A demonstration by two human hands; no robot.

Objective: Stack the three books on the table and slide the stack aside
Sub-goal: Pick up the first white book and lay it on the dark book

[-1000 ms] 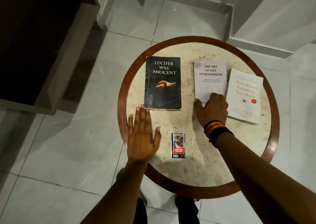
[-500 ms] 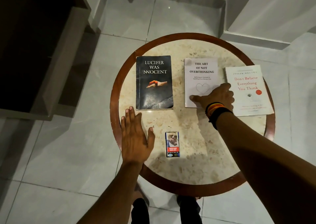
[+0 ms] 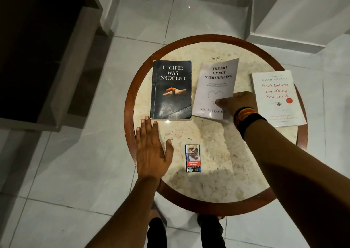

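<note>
Three books lie side by side on the round table. The black book "Lucifer Was Innocent" is on the left, flat. In the middle, the white book "The Art of Not Overthinking" is tilted with its right side raised, and my right hand grips its lower right edge, thumb on the cover. The white book "Don't Believe Everything You Think" lies flat on the right. My left hand rests flat and open on the table's left edge, just below the black book.
A small cigarette pack lies near the table's front, to the right of my left hand. A dark wooden shelf unit stands to the left. White tiled floor and a wall base surround the table.
My right hand has taken hold of the middle white book and lifted and tilted it. My left hand has stayed flat on the table's left edge.
</note>
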